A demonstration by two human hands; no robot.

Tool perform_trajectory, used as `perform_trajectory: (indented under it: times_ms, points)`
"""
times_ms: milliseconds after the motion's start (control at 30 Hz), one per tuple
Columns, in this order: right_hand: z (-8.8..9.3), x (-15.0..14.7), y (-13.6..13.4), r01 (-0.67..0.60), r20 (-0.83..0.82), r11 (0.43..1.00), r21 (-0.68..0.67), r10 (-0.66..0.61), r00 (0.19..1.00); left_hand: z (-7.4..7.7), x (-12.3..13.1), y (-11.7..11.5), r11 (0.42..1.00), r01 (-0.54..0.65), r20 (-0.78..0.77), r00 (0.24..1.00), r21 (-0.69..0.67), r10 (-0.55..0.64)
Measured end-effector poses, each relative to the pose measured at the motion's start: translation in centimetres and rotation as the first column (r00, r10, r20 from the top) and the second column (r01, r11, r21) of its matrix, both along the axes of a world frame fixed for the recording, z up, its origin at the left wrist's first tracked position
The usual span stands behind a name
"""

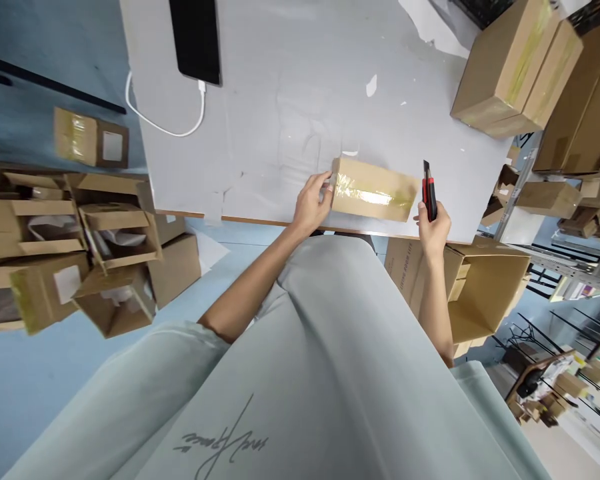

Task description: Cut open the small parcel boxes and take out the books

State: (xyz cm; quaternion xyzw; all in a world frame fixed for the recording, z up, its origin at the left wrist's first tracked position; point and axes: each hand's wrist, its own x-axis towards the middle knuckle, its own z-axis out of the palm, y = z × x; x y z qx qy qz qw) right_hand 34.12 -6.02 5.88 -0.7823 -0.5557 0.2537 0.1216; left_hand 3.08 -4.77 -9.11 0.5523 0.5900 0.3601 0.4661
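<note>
A small cardboard box sealed with clear tape lies near the front edge of the white table. My left hand grips the box's left end, fingers curled on it. My right hand is just off the box's right end, closed round a red and black utility knife whose blade points up and away from me.
A black phone with a white cable lies at the table's far left. Larger taped boxes are stacked at the right. Several opened boxes pile up at the left; an open carton stands under the table's right.
</note>
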Motion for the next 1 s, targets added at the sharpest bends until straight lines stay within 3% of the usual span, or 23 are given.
perform_trajectory:
  times_ms: [133,300,400,500,633,1000]
  points:
    - [3.4,-3.1,1.6,-0.247,0.036,0.958,-0.147,0.254,0.966,1.7,-1.4,0.6,0.999,0.04,0.006,0.999,0.028,-0.04]
    - [4.9,-7.0,3.9,-0.596,0.019,0.754,-0.277,0.624,0.781,1.7,-1.9,1.7,0.984,0.157,-0.01,0.988,0.082,-0.157]
    - [5.0,-8.5,5.0,-0.661,0.093,0.636,-0.397,0.745,0.661,1.3,-1.9,1.9,0.978,0.19,0.015,0.981,0.086,-0.192]
    - [5.2,-9.5,6.0,-0.662,0.164,0.564,-0.493,0.808,0.565,1.4,-1.9,1.8,0.975,0.208,0.05,0.976,0.082,-0.212]
    - [5.6,-10.2,6.7,-0.666,0.194,0.522,-0.533,0.841,0.505,2.0,-1.9,1.7,0.974,0.215,0.091,0.971,0.071,-0.221]
    - [6.1,-10.7,7.5,-0.667,0.211,0.505,-0.548,0.855,0.474,1.9,-2.1,2.2,0.972,0.23,0.103,0.967,0.043,-0.233]
